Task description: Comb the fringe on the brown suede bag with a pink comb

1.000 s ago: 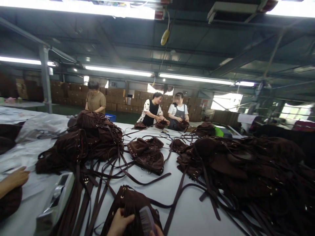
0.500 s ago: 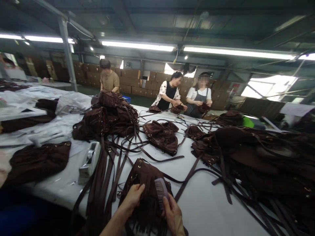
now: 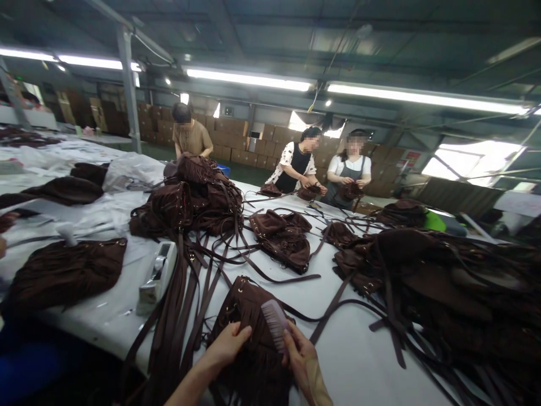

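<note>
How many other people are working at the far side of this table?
3: one person in tan at far left, a person in black and white mid-table, a person in an apron beside them. Others may be hidden.

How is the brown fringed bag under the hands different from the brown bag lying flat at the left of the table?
The brown fringed suede bag under the hands is pressed by the left hand, while the right hand holds a pale comb on its fringe. The flat brown suede bag at the left lies untouched. The first sits at the near edge with straps beside it; the second lies by a tape dispenser. Both are dark brown and rest on the white table.
</note>
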`<act>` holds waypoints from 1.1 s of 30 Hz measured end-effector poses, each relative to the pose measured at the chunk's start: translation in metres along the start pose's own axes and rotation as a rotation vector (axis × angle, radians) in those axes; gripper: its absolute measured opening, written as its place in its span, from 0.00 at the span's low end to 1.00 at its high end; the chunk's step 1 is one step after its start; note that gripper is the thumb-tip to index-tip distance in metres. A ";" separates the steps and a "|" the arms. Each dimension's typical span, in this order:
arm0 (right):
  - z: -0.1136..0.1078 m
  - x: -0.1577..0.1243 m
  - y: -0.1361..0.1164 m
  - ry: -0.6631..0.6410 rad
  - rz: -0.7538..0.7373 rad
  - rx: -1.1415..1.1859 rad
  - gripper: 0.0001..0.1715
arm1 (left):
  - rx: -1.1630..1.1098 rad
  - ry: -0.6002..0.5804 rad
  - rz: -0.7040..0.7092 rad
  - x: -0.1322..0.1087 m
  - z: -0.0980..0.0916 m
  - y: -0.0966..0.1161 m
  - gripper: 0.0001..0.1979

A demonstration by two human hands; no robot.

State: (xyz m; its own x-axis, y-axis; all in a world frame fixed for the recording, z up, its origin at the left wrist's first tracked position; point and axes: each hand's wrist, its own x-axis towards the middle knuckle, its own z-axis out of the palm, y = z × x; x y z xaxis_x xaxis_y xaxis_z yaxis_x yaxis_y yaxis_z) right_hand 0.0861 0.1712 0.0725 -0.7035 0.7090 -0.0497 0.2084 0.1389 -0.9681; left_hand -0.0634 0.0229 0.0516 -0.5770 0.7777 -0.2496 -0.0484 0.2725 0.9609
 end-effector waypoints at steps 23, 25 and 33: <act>0.075 0.037 -0.022 -0.272 -0.009 -0.022 0.33 | -0.030 0.277 0.339 0.013 -0.052 0.106 0.21; 0.067 0.033 -0.031 -0.253 0.047 0.066 0.35 | -0.250 0.193 0.255 0.010 -0.054 0.094 0.25; 0.051 0.015 -0.058 -0.277 0.190 0.444 0.32 | 0.047 -0.138 0.417 0.008 -0.015 0.058 0.25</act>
State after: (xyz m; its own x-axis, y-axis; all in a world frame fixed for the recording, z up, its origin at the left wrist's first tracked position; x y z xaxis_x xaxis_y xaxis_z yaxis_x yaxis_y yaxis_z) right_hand 0.0287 0.1386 0.1158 -0.8464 0.4764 -0.2380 0.0848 -0.3206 -0.9434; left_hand -0.0826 0.0361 0.1072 -0.4252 0.8940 0.1415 0.2043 -0.0575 0.9772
